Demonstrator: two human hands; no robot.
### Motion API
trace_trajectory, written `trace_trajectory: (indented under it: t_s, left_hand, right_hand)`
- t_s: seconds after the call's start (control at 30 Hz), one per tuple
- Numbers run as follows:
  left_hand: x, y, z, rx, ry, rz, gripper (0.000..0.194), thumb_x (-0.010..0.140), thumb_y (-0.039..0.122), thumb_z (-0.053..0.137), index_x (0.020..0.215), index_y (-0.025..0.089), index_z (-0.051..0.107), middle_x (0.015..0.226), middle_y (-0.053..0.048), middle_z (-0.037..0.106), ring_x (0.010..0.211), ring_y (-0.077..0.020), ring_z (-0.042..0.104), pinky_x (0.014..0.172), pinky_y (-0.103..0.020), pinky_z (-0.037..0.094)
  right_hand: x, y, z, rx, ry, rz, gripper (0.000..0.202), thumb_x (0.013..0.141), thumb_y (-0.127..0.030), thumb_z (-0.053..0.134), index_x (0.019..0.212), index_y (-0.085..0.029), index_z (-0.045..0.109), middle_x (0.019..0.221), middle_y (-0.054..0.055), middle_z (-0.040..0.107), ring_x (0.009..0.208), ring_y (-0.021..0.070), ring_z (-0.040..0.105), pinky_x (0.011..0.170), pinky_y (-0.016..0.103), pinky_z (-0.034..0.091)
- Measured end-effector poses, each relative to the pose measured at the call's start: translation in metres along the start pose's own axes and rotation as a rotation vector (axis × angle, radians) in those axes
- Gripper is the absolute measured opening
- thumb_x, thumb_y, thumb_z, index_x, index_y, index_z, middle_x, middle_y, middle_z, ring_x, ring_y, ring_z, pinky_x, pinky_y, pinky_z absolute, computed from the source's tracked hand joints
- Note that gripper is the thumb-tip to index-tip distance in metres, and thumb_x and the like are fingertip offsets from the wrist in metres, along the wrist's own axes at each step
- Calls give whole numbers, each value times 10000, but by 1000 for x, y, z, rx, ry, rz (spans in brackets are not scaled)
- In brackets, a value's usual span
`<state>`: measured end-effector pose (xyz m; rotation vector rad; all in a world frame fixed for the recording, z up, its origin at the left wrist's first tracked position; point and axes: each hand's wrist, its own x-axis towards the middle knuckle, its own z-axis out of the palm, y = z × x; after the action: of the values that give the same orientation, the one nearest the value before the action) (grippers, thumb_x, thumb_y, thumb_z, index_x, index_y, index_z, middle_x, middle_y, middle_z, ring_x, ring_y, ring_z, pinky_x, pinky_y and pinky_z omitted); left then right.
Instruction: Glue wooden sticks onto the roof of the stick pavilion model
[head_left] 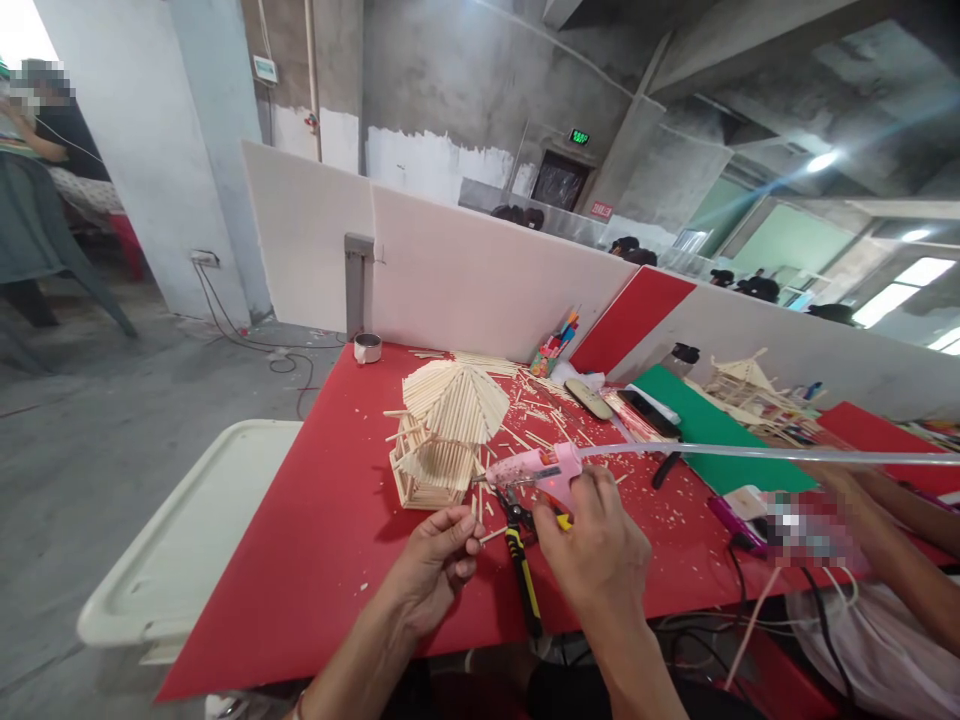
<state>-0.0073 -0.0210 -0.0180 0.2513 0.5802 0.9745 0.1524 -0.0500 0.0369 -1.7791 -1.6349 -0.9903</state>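
My right hand (600, 535) is wrapped round the handle of a pink hot glue gun (536, 468), and a long clear glue stick (712, 453) sticks out of its back. The nozzle points left, near the tip of a short wooden stick (474, 508) pinched upright in my left hand (442, 550). Just behind that hand stands a small pavilion model (435, 470) built from wooden sticks, with a sloped stick roof (456, 398). Yellow-and-black pliers (523, 575) lie between my hands, their jaws partly behind the glue gun.
Loose sticks and chips litter the red tabletop (300, 560). A tape roll (367, 347), a pen cup (546, 355), a glasses case (589, 398) and a phone (649, 412) lie toward the back. A co-worker's arm (892, 530) rests at right. White partition boards (480, 270) rise behind.
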Motion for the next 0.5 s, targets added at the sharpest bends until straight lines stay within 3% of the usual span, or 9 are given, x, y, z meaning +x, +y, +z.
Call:
trace_trajectory:
  t_s: [0.5]
  left_hand:
    - [-4,-6,-2,29,-15,-4,369,478,231,903,683,132,612,585,3,606,472,-47,470,387,-131,283]
  right_hand:
    - [-2,-2,-2,40,-50,-21,268,886,-325,390,989,-158,573,987,103,632,779,181,613,576,260,407]
